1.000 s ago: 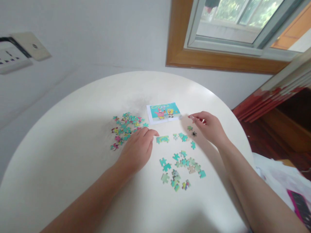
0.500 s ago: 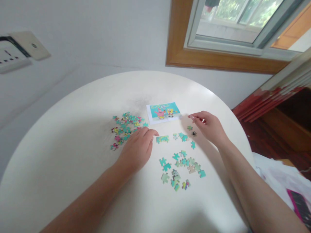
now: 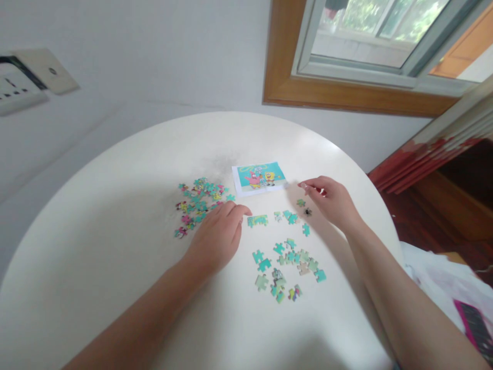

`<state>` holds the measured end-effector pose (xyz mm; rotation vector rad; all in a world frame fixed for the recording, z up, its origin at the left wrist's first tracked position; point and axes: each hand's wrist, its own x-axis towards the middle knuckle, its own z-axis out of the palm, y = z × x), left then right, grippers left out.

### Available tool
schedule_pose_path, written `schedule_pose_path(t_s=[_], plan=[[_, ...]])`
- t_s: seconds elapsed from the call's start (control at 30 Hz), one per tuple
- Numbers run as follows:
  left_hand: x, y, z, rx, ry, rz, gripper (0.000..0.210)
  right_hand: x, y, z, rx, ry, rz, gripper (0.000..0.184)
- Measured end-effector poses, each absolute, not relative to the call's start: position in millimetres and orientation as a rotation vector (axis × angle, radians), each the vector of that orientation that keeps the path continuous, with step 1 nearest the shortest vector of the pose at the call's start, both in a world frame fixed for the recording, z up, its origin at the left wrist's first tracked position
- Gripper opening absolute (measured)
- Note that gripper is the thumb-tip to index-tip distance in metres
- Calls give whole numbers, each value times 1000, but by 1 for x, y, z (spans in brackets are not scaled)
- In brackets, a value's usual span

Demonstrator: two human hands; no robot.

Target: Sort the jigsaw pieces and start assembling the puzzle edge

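Observation:
My left hand (image 3: 220, 232) rests palm down on the table, fingers loosely spread, its index fingertip at the left end of a joined strip of puzzle pieces (image 3: 258, 221). Just beyond that hand spreads a heap of loose puzzle pieces (image 3: 200, 198), partly covered by the fingers. My right hand (image 3: 329, 201) hovers right of the printed cartoon picture (image 3: 260, 177), thumb and index finger pinched together. Whatever sits in the pinch is too small to make out. Below it lie a green piece (image 3: 301, 203) and a dark-marked piece (image 3: 307, 211).
Several sorted pieces (image 3: 291, 257) lie on the near side of the round white table (image 3: 115, 246). A small group of teal pieces (image 3: 289, 217) is right of the strip. Behind are a wall and a wood-framed window (image 3: 285, 92). A white plastic bag (image 3: 431, 277) is at the right.

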<state>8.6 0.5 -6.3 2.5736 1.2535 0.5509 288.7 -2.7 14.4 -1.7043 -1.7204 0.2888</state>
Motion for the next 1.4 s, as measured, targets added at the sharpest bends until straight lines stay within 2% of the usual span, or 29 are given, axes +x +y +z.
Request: schedule_pose_path(t_s=[0.43,0.63,0.8,1.17,1.4], plan=[[8,1,-7,2571,1253,536,29,288,-3,16,-1698,-1746,328,24],[8,0,-8,2576,1245,542,30,279,-8,18,-1496,-2102,385,20],[8,0,-7,2582,1245,550,29,274,-9,14,-1442,-2275,409,26],[9,1,-7,2579,1238,553,29,265,-13,17,-1399,-2316,439,19],[9,0,-6,2574,1252,541,29,283,-8,18,-1397,-2222,406,25]])
